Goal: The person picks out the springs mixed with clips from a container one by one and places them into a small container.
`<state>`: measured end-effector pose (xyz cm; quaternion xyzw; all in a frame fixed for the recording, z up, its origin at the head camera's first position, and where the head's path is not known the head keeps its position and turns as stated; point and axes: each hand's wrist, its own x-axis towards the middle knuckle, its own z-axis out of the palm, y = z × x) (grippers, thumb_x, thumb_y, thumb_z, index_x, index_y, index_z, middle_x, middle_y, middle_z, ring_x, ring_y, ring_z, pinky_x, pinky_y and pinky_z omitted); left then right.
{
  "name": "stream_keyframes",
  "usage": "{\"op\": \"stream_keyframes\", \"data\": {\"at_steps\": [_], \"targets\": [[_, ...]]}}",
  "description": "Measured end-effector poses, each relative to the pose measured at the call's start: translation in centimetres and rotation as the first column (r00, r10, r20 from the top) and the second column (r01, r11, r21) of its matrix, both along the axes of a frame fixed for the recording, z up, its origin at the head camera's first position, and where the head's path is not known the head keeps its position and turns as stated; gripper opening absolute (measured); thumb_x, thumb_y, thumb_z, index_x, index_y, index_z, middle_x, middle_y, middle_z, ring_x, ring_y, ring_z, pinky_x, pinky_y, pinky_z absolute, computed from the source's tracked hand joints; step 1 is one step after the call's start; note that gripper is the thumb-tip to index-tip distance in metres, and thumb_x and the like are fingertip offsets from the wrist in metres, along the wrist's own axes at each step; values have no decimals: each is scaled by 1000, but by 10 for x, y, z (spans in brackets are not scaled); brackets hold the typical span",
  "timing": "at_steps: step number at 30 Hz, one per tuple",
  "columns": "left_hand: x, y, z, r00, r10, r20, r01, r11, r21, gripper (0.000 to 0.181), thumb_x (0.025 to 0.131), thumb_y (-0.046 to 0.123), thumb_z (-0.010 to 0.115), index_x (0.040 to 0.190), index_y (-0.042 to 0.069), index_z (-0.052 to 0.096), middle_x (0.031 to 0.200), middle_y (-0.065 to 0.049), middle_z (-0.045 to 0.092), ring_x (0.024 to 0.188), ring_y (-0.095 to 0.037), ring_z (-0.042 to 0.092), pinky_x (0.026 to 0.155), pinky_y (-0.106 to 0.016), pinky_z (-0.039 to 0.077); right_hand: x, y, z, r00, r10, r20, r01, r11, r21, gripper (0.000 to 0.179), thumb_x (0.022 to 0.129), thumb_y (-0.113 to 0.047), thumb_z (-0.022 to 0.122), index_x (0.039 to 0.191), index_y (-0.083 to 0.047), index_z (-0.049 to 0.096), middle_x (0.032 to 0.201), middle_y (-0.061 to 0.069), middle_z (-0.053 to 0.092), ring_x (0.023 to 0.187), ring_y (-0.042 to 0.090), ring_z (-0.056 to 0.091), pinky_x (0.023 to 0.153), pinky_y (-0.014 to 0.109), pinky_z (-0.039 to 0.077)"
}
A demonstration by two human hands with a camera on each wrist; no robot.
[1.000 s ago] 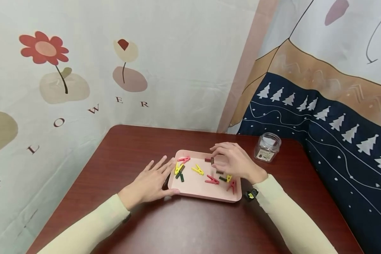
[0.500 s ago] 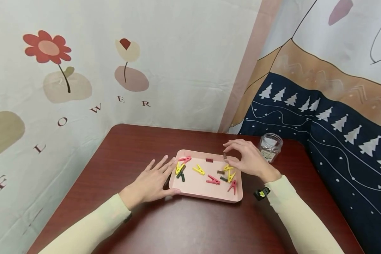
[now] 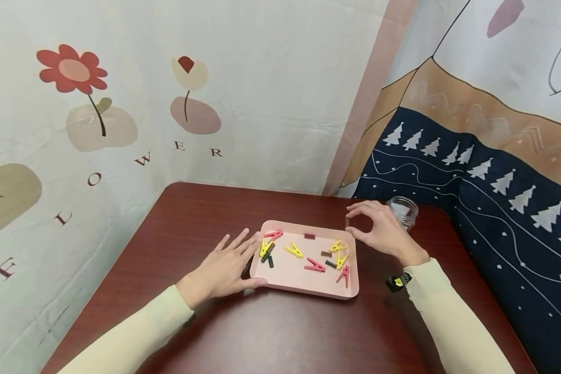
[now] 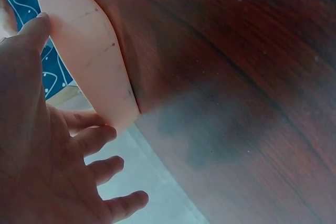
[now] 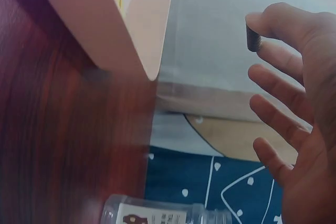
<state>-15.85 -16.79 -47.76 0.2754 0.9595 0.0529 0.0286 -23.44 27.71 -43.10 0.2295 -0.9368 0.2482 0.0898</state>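
Observation:
My right hand (image 3: 383, 228) pinches a small dark coil spring (image 5: 253, 36) between thumb and forefinger, its other fingers spread. It is in the air just past the right rim of a pink tray (image 3: 290, 283). My left hand (image 3: 224, 267) lies at the tray's left end, its fingers extended and spread; in the left wrist view its thumb and forefinger touch the tray wall (image 4: 100, 51). In the tray lie several yellow clothespins (image 3: 293, 250) and red clothespins (image 3: 315, 265), along with a red spring (image 3: 309, 236), a brown spring (image 3: 326, 254) and dark green ones (image 3: 331, 264).
A clear jar (image 3: 404, 212) with a label stands behind my right hand, partly covered by it. Everything sits on a dark red-brown wooden table (image 3: 205, 208). Printed curtains (image 3: 271, 104) hang along its back and right sides.
My right hand has lifted the spring from the tray and carried it right, beyond the rim toward the jar. My left hand keeps its place at the tray.

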Motion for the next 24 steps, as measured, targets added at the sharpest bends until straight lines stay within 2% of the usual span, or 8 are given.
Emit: {"op": "stream_keyframes", "data": {"at_steps": [6,14,24], "targets": [[0,1,1,1000,1,1,-1,1000,0,114,105,88,60,185,12,33,191,-7,39,182,-39,29,142,-75,31,-1,10,1,999,-40,-12,40,999,7,37,99,-24,95,134,-16,84,153,13,77,149,41,62,130,80,42],[0,1,1,1000,3,-3,-3,1000,2,114,104,88,61,185,11,34,191,-7,40,182,-40,30,141,-75,32,0,20,6,998,-60,-30,60,998,-1,35,100,-26,94,133,-16,84,150,13,78,143,40,65,121,74,57],[1,2,2,1000,3,-3,-3,1000,-2,113,105,86,62,184,10,34,191,-8,40,181,-40,30,141,-75,32,-1,32,7,992,-79,-101,78,997,-5,33,98,-21,96,128,-14,85,142,14,81,136,40,68,116,70,60]]}}
